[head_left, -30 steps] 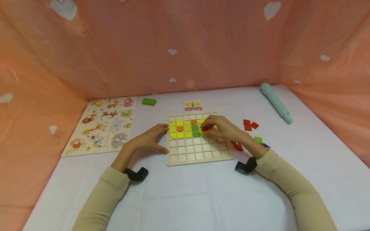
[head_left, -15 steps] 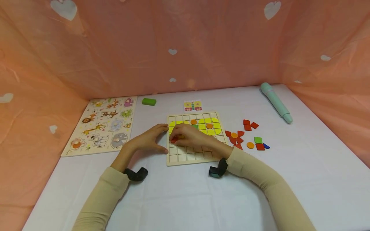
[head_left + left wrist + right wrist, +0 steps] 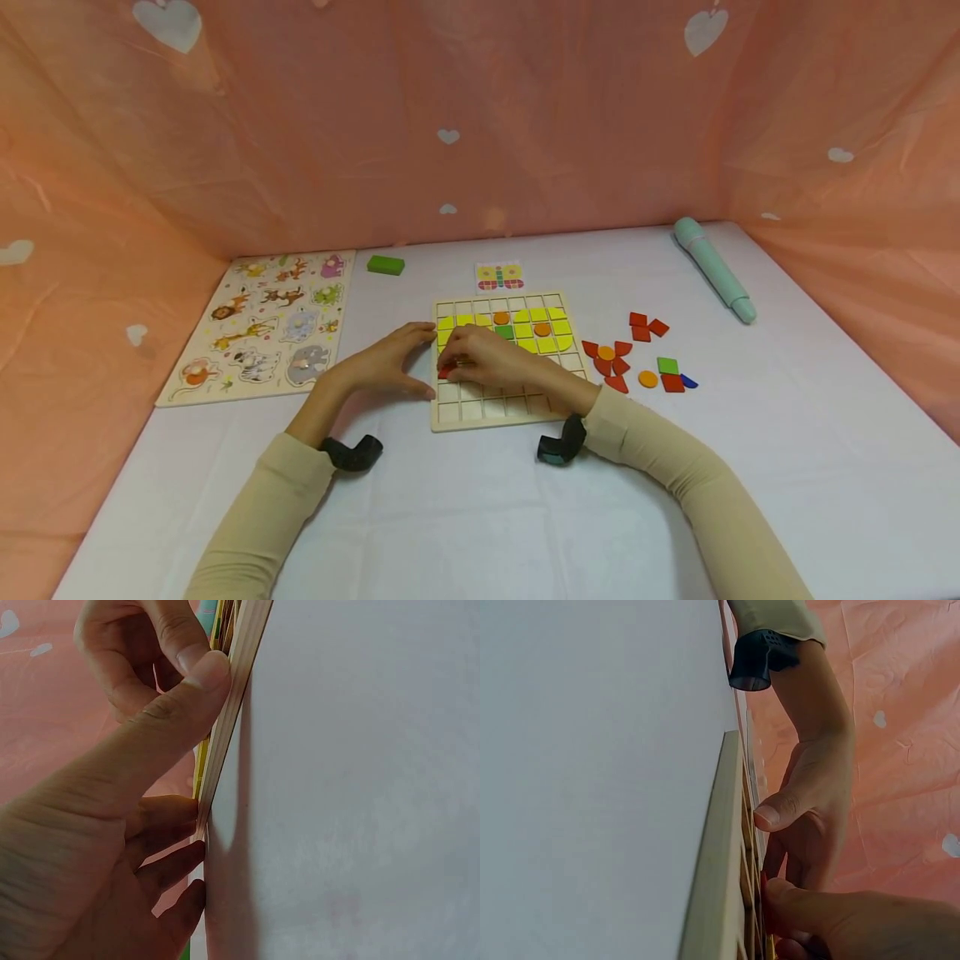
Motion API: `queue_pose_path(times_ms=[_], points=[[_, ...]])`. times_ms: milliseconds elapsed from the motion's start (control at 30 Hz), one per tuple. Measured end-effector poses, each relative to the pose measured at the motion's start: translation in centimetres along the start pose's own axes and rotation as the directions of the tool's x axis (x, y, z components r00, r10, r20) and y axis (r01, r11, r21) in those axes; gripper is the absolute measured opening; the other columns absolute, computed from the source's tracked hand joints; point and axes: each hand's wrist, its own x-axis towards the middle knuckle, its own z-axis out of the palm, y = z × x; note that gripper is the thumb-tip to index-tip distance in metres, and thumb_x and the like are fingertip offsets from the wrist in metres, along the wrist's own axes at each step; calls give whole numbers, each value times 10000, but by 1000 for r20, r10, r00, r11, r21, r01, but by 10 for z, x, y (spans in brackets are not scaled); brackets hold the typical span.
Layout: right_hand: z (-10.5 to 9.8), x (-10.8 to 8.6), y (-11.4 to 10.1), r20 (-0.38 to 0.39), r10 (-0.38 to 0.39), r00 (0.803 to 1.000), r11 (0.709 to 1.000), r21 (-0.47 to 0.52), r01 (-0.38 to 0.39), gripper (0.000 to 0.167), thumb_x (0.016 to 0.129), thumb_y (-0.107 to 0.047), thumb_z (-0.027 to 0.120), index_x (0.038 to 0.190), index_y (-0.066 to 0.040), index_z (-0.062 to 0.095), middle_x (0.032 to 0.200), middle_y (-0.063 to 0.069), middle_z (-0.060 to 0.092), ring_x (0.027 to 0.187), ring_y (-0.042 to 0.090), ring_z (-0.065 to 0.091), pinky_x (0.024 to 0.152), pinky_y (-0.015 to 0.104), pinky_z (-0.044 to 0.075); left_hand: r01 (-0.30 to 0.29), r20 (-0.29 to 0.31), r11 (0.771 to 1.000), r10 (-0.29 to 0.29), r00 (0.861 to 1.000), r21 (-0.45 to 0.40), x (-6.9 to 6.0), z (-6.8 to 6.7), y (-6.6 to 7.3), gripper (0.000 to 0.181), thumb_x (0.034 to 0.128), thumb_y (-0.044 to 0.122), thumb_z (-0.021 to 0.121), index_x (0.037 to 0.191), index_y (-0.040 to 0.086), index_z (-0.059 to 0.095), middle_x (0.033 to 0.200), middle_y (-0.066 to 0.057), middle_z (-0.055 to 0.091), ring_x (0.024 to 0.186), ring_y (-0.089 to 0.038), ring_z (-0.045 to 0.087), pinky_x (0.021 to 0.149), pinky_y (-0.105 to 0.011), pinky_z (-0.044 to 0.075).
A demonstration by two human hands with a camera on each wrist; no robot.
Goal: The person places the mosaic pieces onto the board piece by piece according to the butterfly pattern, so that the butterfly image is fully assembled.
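Note:
A pale wooden grid board (image 3: 495, 408) lies on the white table, its upper part laid with yellow tiles (image 3: 558, 314), orange discs (image 3: 542, 330) and green squares (image 3: 503, 332). My right hand (image 3: 491, 358) reaches across it and pinches a red tile (image 3: 446, 371) over cells near the left edge. That red tile (image 3: 764, 883) also shows at the fingertips in the right wrist view; its shape is mostly hidden. My left hand (image 3: 382, 362) rests its thumb and extended fingers against the board's left side. In the left wrist view the thumb (image 3: 161, 712) touches the board's edge (image 3: 231, 712).
Behind the board lies a butterfly picture card (image 3: 500, 276). Right of it are loose red tiles (image 3: 641, 333), an orange disc (image 3: 648, 379), a green square (image 3: 667, 365) and a blue piece (image 3: 689, 382). An animal puzzle (image 3: 255, 333), green block (image 3: 386, 265) and mint microphone-shaped object (image 3: 716, 271) lie farther out.
My right hand has moved left across the board with the red tile, from the right yellow group to the left edge, then stayed nearly in place. The left hand stays put.

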Motion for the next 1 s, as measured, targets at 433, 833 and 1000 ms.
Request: queue_pose_path(times_ms=[433, 833, 1000], points=[[1, 0, 0, 11, -23, 1000, 999, -32, 24, 165, 860, -181, 677, 1006, -116, 716, 953, -7, 622, 919, 111, 533, 854, 228, 443, 0, 1, 1000, 0, 1000, -1, 1, 2, -3, 926, 685, 398, 813, 1375, -40, 377, 1482, -187, 280, 1373, -347, 236, 1132, -480, 214], [-11, -5, -1, 1, -23, 1000, 999, -29, 23, 225, 874, -172, 663, 1077, -79, 688, 1014, 25, 629, 944, 133, 543, 853, 227, 460, 16, 9, 1000, -16, 1000, -10, 0, 0, -1, 934, 688, 386, 814, 1386, -40, 363, 1483, -189, 272, 1374, -343, 236, 1133, -481, 210], [-47, -31, 19, -110, 27, 994, 999, 33, -24, 228, 854, -80, 668, 1074, -18, 673, 1047, 76, 647, 976, 222, 582, 864, 340, 500, 33, 14, 999, -33, 999, -13, 1, 1, 0, 954, 680, 395, 817, 1398, -28, 354, 1494, -178, 260, 1381, -334, 224, 1141, -468, 194]])
